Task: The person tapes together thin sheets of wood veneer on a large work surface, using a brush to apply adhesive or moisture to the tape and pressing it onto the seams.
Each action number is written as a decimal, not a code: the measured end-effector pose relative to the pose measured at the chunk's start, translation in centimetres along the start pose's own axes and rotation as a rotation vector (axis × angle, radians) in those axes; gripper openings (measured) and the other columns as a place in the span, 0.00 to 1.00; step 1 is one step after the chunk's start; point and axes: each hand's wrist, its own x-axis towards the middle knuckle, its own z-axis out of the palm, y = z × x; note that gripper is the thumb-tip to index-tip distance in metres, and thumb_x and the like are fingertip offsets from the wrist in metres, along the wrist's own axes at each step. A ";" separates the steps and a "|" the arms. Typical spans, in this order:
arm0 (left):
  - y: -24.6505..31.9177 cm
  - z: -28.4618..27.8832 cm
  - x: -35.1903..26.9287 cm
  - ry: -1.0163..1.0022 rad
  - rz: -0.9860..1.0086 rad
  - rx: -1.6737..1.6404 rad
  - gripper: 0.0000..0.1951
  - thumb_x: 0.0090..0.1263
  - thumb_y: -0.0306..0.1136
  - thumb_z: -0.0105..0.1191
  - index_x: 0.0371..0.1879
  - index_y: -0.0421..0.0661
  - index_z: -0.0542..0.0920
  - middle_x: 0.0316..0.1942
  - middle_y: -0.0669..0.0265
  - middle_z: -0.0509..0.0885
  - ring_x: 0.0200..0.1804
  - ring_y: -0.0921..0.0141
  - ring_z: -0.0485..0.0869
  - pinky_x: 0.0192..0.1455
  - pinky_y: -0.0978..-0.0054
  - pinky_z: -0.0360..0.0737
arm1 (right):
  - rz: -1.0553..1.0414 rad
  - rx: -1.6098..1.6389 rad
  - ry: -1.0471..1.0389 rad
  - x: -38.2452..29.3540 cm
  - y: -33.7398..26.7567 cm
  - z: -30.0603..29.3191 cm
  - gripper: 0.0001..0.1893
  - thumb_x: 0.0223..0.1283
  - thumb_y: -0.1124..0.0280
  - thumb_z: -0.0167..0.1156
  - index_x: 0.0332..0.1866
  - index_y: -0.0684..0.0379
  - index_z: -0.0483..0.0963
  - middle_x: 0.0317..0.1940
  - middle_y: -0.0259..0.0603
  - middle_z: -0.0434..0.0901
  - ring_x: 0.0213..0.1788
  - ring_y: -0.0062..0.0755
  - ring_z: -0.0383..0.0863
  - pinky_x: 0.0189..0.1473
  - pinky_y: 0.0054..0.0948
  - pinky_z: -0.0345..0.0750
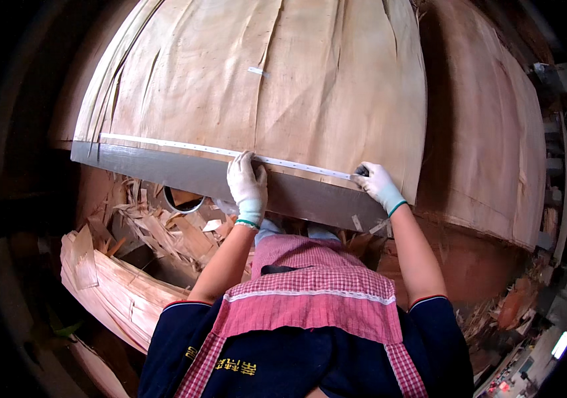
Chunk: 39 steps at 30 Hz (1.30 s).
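A wide, pale wood veneer sheet with lengthwise splits and folds lies before me. Along its near edge runs a white veneer tape with a row of dots, from the left side almost to the right. My left hand, in a white knit glove, rests its fingertips on the tape near mid-length. At the tape's right end, the gloved fingers of my right hand are pinched on it. Something dark shows at those fingers; I cannot tell what. A short tape piece crosses a split farther up.
A grey board edge borders the veneer on my side, with tape scraps stuck on it. More veneer sheets lie at right. Below left are veneer scraps, a round ring and a curved veneer stack.
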 end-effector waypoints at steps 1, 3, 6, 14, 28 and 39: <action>-0.1 0.1 -0.3 -0.006 0.005 -0.005 0.17 0.60 0.28 0.57 0.49 0.42 0.76 0.50 0.55 0.80 0.56 0.54 0.76 0.64 0.58 0.69 | 0.020 0.047 -0.015 0.0 0.4 0.1 0.11 0.60 0.70 0.66 0.38 0.67 0.73 0.28 0.41 0.79 0.28 0.25 0.76 0.31 0.27 0.75; -0.2 0.4 -0.8 -0.065 0.081 0.094 0.18 0.67 0.33 0.54 0.54 0.42 0.75 0.59 0.53 0.77 0.64 0.54 0.72 0.71 0.57 0.63 | 0.038 0.097 -0.014 0.3 1.3 0.1 0.12 0.60 0.69 0.66 0.39 0.66 0.74 0.29 0.44 0.80 0.29 0.28 0.79 0.33 0.29 0.76; -1.1 0.1 -2.0 -0.198 0.144 0.276 0.22 0.72 0.39 0.50 0.61 0.40 0.72 0.66 0.51 0.70 0.71 0.54 0.64 0.76 0.56 0.55 | 0.161 -0.435 0.016 -0.8 -3.3 0.2 0.22 0.58 0.55 0.64 0.50 0.60 0.77 0.42 0.50 0.83 0.45 0.47 0.83 0.48 0.40 0.79; 0.0 -0.5 -1.3 -0.315 0.193 0.308 0.24 0.72 0.40 0.49 0.63 0.41 0.71 0.69 0.51 0.68 0.72 0.54 0.63 0.76 0.56 0.55 | 0.355 -0.699 0.281 -5.5 0.2 -7.1 0.20 0.57 0.57 0.63 0.52 0.55 0.79 0.46 0.48 0.83 0.51 0.47 0.82 0.52 0.42 0.79; -0.3 -2.4 -0.2 -0.439 0.381 0.252 0.28 0.72 0.45 0.49 0.67 0.44 0.68 0.70 0.59 0.69 0.75 0.61 0.60 0.78 0.54 0.47 | 0.010 -0.173 0.232 -2.0 -1.0 0.7 0.17 0.55 0.66 0.70 0.30 0.65 0.69 0.20 0.43 0.73 0.25 0.30 0.68 0.30 0.33 0.70; -21.2 -12.8 9.1 -0.244 0.017 0.543 0.26 0.75 0.46 0.41 0.67 0.47 0.69 0.70 0.59 0.68 0.75 0.62 0.61 0.78 0.57 0.45 | 0.000 -0.041 0.202 -0.5 3.3 1.1 0.13 0.55 0.76 0.68 0.29 0.59 0.67 0.18 0.31 0.71 0.17 0.22 0.68 0.18 0.25 0.65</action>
